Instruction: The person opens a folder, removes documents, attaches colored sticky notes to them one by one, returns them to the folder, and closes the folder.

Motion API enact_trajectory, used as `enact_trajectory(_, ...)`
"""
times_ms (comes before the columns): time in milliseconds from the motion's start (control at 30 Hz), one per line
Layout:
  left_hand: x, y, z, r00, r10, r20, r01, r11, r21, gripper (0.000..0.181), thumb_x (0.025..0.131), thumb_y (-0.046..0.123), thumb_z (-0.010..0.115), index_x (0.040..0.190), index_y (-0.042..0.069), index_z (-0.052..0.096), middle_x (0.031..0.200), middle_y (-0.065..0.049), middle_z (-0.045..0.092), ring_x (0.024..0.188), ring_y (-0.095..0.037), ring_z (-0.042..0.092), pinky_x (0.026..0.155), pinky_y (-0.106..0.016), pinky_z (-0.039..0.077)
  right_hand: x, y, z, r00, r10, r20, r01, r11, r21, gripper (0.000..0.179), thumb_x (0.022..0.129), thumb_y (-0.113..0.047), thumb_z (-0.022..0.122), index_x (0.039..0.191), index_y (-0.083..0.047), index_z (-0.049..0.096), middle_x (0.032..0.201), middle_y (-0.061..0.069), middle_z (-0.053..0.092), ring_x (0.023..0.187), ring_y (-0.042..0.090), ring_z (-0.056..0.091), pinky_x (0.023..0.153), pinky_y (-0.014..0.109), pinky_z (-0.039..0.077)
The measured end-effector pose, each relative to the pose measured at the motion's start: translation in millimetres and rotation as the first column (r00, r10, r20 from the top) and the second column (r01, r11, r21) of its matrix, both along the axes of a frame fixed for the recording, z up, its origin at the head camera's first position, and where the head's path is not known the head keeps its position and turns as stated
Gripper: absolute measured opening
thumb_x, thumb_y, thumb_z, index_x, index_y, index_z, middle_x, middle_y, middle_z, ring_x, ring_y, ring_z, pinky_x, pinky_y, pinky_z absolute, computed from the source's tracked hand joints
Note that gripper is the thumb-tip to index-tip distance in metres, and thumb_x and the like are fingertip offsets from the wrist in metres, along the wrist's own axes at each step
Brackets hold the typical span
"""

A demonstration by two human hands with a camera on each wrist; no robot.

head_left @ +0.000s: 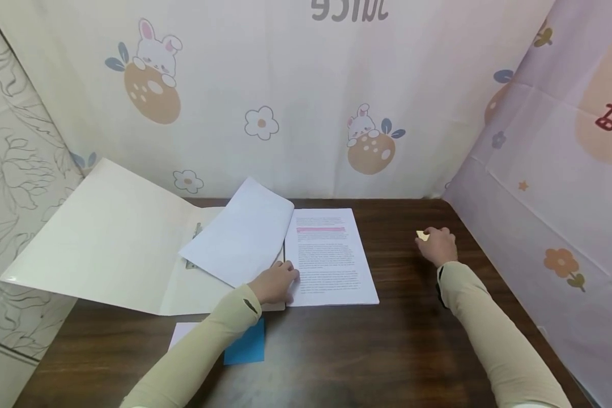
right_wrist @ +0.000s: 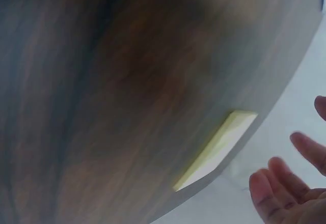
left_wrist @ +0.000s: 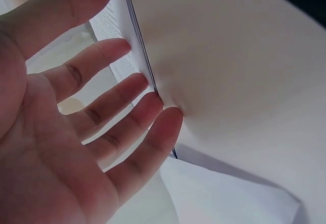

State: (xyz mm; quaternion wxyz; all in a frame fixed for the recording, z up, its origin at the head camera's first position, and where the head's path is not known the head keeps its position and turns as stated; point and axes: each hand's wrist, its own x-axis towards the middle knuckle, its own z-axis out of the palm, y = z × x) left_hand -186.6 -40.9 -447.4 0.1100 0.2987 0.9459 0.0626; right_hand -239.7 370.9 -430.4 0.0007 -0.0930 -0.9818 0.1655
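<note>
A white ring binder (head_left: pixel 112 238) lies opened out on the table, its metal clip partly hidden under a turned-over white sheet (head_left: pixel 250 226). Right of it is a stack of printed pages (head_left: pixel 331 266) with pink highlighted lines. My left hand (head_left: pixel 275 281) rests where the binder's edge meets the pages. In the left wrist view the fingertips (left_wrist: pixel 170 119) are at that edge, loosely spread and gripping nothing. Far to the right, my right hand (head_left: pixel 440 246) is over a pale yellow sticky note pad (head_left: pixel 422 235). The right wrist view shows the pad (right_wrist: pixel 216 150) on the table, apart from the relaxed fingers.
Below the binder lie a blue square of paper (head_left: pixel 247 345) and a pale lilac one (head_left: pixel 181 334), both partly covered by the left sleeve. A printed curtain (head_left: pixel 306 153) hangs along the back of the dark wooden table (head_left: pixel 347 351), with another at the right side.
</note>
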Motion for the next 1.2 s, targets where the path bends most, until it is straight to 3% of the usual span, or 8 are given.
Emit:
enact_trajectory(200, 1.4, 0.5, 3.2, 1.0, 0.003, -0.002, -0.003, 1.0, 0.011, 0.051, 0.077, 0.025, 0.082, 0.122, 0.009, 0.064, 0.117, -0.009, 0.059, 0.097, -0.02, 0.052, 0.088, -0.033, 0.051, 0.1, 19, -5.4, 0.992, -0.055, 0.118, 0.047, 0.997, 0.063, 0.066, 0.097, -0.031, 0.05, 0.14, 0.016, 0.032, 0.128, 0.05, 0.031, 0.112, 0.063, 0.032, 0.086, 0.064, 0.039)
enact_trajectory(400, 0.4, 0.0, 1.7, 1.0, 0.003, -0.004, -0.003, 1.0, 0.016, 0.051, 0.076, 0.026, 0.082, 0.121, 0.009, 0.064, 0.117, -0.009, 0.059, 0.098, -0.02, 0.053, 0.088, -0.033, 0.052, -2.5, 29, -10.0, 0.969, -0.024, 0.247, 0.008, 0.998, 0.064, 0.077, 0.098, -0.037, 0.047, 0.146, 0.015, 0.018, 0.136, 0.052, 0.023, 0.116, 0.066, 0.029, 0.093, 0.067, 0.035)
enact_trajectory(500, -1.0, -0.4, -0.7, 1.0, -0.001, -0.003, 0.001, 1.0, 0.014, 0.051, 0.076, 0.027, 0.083, 0.121, 0.009, 0.064, 0.117, -0.008, 0.059, 0.099, -0.02, 0.053, 0.089, -0.033, 0.052, -1.9, 31, -10.9, 0.955, -0.008, 0.296, -0.009, 0.998, 0.056, 0.078, 0.099, -0.041, 0.046, 0.146, 0.015, 0.019, 0.137, 0.051, 0.025, 0.116, 0.066, 0.032, 0.092, 0.067, 0.036)
enact_trajectory(667, -3.1, -0.8, -4.9, 1.0, 0.003, -0.003, -0.003, 1.0, 0.014, 0.052, 0.076, 0.028, 0.083, 0.121, 0.01, 0.064, 0.117, -0.007, 0.059, 0.099, -0.019, 0.052, 0.09, -0.032, 0.051, -1.6, 34, -12.3, 0.963, 0.016, 0.268, -0.034, 0.998, 0.061, 0.063, 0.099, -0.039, 0.047, 0.131, 0.015, 0.042, 0.127, 0.046, 0.042, 0.108, 0.062, 0.04, 0.086, 0.062, 0.039)
enact_trajectory(800, -2.6, -1.8, -5.6, 1.0, 0.0, -0.009, 0.001, 1.0, 0.028, 0.051, 0.075, 0.027, 0.083, 0.12, 0.01, 0.064, 0.116, -0.008, 0.059, 0.099, -0.02, 0.052, 0.09, -0.033, 0.052, -4.9, 36, -13.2, 0.971, 0.003, 0.24, -0.02, 0.997, 0.068, 0.055, 0.098, -0.036, 0.047, 0.112, 0.017, 0.053, 0.12, 0.045, 0.049, 0.109, 0.063, 0.041, 0.09, 0.063, 0.037)
enact_trajectory(1033, -2.9, -2.2, -7.2, 1.0, -0.01, -0.007, 0.01, 0.999, 0.052, 0.049, 0.075, 0.026, 0.083, 0.117, 0.01, 0.064, 0.116, -0.008, 0.058, 0.099, -0.021, 0.05, 0.089, -0.034, 0.051, -7.2, 43, -16.4, 0.971, -0.046, 0.234, 0.037, 0.998, 0.045, 0.064, 0.096, -0.034, 0.053, 0.121, 0.025, 0.045, 0.121, 0.046, 0.048, 0.111, 0.06, 0.044, 0.096, 0.063, 0.037)
enact_trajectory(1200, -2.8, -2.2, -4.7, 1.0, -0.001, 0.005, 0.001, 0.999, 0.048, 0.049, 0.075, 0.026, 0.083, 0.117, 0.009, 0.064, 0.117, -0.009, 0.058, 0.1, -0.021, 0.051, 0.09, -0.035, 0.051, -6.9, 47, -16.9, 0.974, -0.073, 0.217, 0.072, 0.997, 0.013, 0.064, 0.092, -0.039, 0.059, 0.115, 0.021, 0.053, 0.123, 0.046, 0.048, 0.112, 0.061, 0.042, 0.096, 0.065, 0.037)
